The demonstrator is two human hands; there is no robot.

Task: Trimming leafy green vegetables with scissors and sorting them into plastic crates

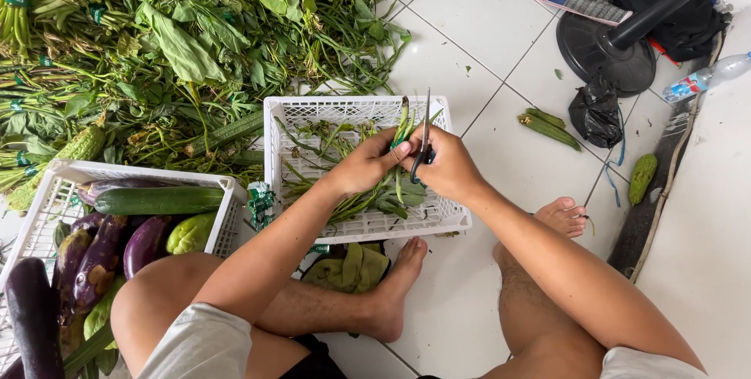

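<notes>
**Green stems held upright between both hands**

The green stems (403,125) stand nearly upright, their long axis running away from the person, cut ends poking above the fingers. The left hand (368,166) is closed around them from the left side. The right hand (446,166), touching the left, grips black-handled scissors (425,140) with blades pointing up just beside the stems. Both hands hover over the white crate (360,226), where leafy trimmings lie beneath them.

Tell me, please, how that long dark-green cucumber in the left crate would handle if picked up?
The cucumber looks stiff and fairly heavy. Its smooth, glossy skin may be slippery. Being round and resting atop the eggplants, it could roll if nudged.
</notes>
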